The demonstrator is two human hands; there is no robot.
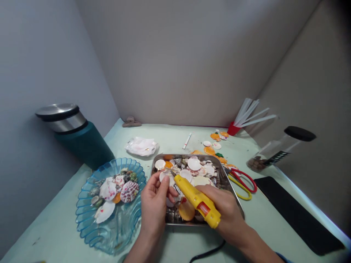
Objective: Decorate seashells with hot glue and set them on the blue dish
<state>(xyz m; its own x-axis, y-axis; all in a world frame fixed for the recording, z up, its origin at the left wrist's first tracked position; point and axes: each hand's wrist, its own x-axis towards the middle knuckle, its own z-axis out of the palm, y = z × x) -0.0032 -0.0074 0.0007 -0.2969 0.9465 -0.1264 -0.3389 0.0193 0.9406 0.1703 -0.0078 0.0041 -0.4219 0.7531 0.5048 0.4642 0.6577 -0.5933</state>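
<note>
My left hand (156, 195) pinches a white shell (166, 178) between thumb and fingers, above the near left part of a metal tray (240, 206). In my right hand (225, 206) is a yellow glue gun (196, 197), held with its nozzle pointing up and left, close to the shell; whether they touch is hard to tell. White, orange and brown shells fill the tray beneath both hands. An orange scallop shell (187, 211) lies near the tray's front edge. To the left, a blue glass dish (109, 233) holds spotted, white and green-grey shells.
A teal bottle (82, 142) leans in view behind the dish. Behind the tray lie a plastic bag (142, 146) and a marker (187, 141). On the right are scissors (242, 182), a red cup (234, 128) of glue sticks, a jar (265, 157) and a black slab (296, 215).
</note>
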